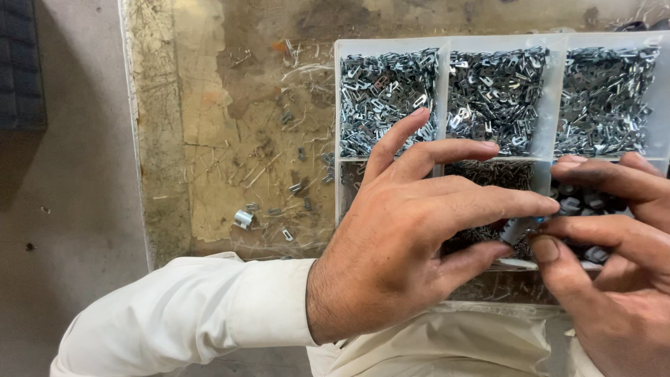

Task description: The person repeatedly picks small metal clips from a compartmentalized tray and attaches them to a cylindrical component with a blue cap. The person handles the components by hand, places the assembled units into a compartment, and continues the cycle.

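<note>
Two hands meet over a white plastic compartment tray [443,43] in the head view, both hovering low above its nearer row. Reaching in from a white sleeve [202,307], the left hand [412,237] has its fingers spread and extended, tips pointing right across the middle near compartment, which is filled with dark small metal pieces [488,174]; whether it grips anything there cannot be told, as the palm hides what lies beneath. Entering from the right edge, the right hand [614,244] curls its fingers toward the left hand, and its thumb and forefinger close in near a small pale part [518,229] just at the left hand's fingertips; if it truly pinches that part is unclear. Behind both hands, the far row holds three compartments heaped with shiny zinc-plated metal clips [495,94]. Left of the tray, the scuffed, stained worktop [209,105] carries scattered loose clips [300,188] and one small silver ferrule [243,218], well apart from either hand.
</note>
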